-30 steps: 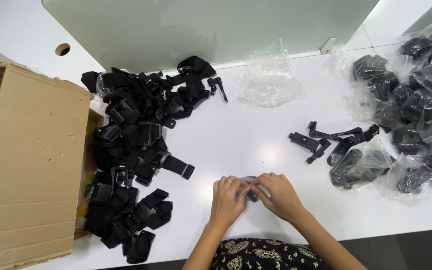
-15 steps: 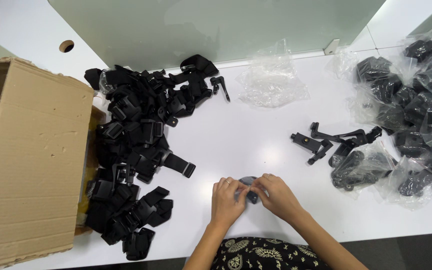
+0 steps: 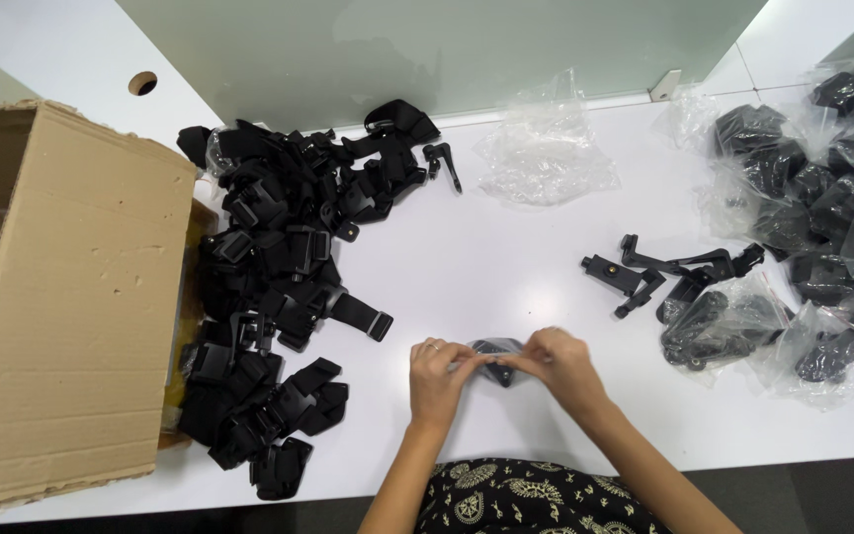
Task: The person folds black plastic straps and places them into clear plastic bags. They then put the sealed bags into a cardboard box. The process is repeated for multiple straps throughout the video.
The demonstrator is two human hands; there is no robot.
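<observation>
Far to the left of the hands a large cardboard box (image 3: 61,297) lies on its side, its mouth open toward the white table (image 3: 506,257). Between box and hands sprawls a heap of black straps (image 3: 279,287), matte webbing with hard plastic buckles. Well to the right sit bagged black parts (image 3: 822,218), glossy under crinkled clear film; nearer, loose clips (image 3: 659,272). Ahead lies an empty plastic bag (image 3: 546,153). The left hand (image 3: 439,376) and right hand (image 3: 560,364) meet at the table's near edge, fingertips pinching a small bagged piece (image 3: 496,354) between them, seemingly to work its wrapping.
</observation>
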